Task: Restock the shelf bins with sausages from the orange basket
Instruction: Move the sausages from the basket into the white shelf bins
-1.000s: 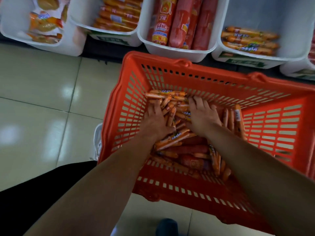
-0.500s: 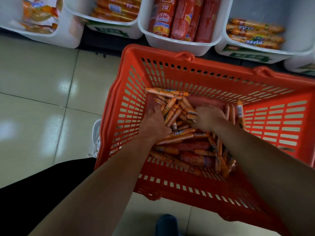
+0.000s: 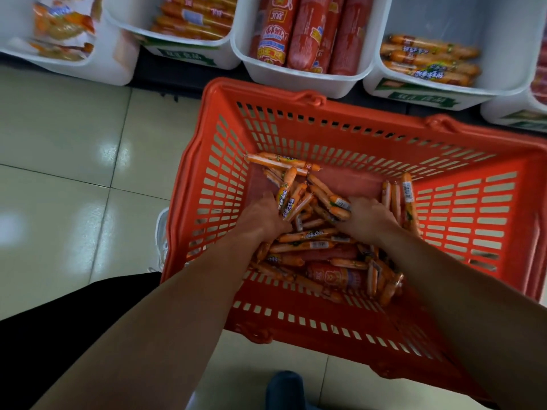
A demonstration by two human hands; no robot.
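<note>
The orange basket [image 3: 461, 220] stands on the floor below the shelf and holds a heap of thin orange sausages [image 3: 307, 247] plus thicker red ones underneath. Both my hands are down inside it. My left hand [image 3: 260, 216] is curled around a bunch of thin sausages [image 3: 291, 199] that stick up between the hands. My right hand [image 3: 368, 216] presses the same bunch from the right, fingers closed on it. Several white shelf bins sit above: one on the right [image 3: 503, 81] holds a few thin orange sausages [image 3: 429, 60].
A middle white bin [image 3: 266, 66] holds thick red sausages [image 3: 307, 34]. Two bins on the left [image 3: 189, 53] [image 3: 115, 66] hold orange sausages and snack packs. Pale tiled floor [image 3: 74, 173] lies left of the basket. A white shoe [image 3: 161, 235] shows at the basket's left edge.
Both hands went from flat and spread over the pile to curled around a bunch of thin sausages, squeezing them together. The view shifted slightly down, away from the bins.
</note>
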